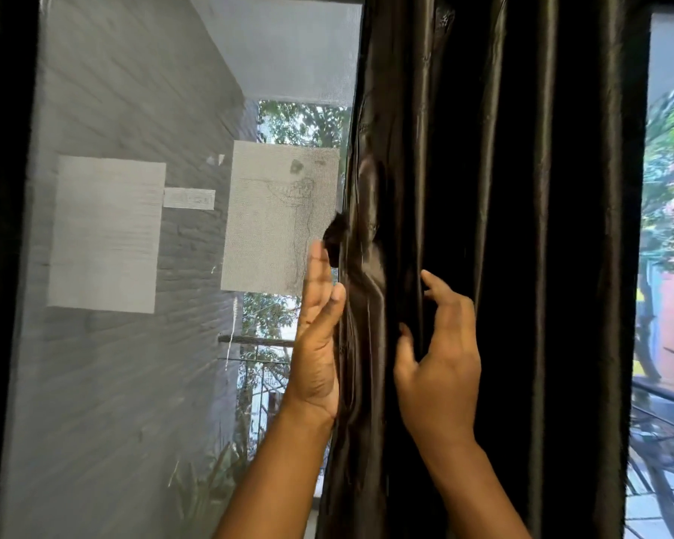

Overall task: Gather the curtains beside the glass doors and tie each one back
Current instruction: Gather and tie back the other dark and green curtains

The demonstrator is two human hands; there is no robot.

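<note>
A shiny black curtain (495,227) hangs in folds from top to bottom, right of centre, between two panes of the glass doors (133,344). My left hand (318,336) is flat and upright against the curtain's left edge, fingers straight, holding nothing. My right hand (440,367) is in front of the folds with fingers spread and curled, its fingertips touching the fabric without gripping it. A small dark lump (335,235) sticks out at the curtain's left edge just above my left fingertips; I cannot tell what it is.
A mesh screen covers the left glass pane. Two sheets of paper (106,235) (281,219) are stuck on it. Behind it are a grey brick wall and trees. A dark door frame (1,266) runs down the far left. A balcony railing (662,402) shows at the right.
</note>
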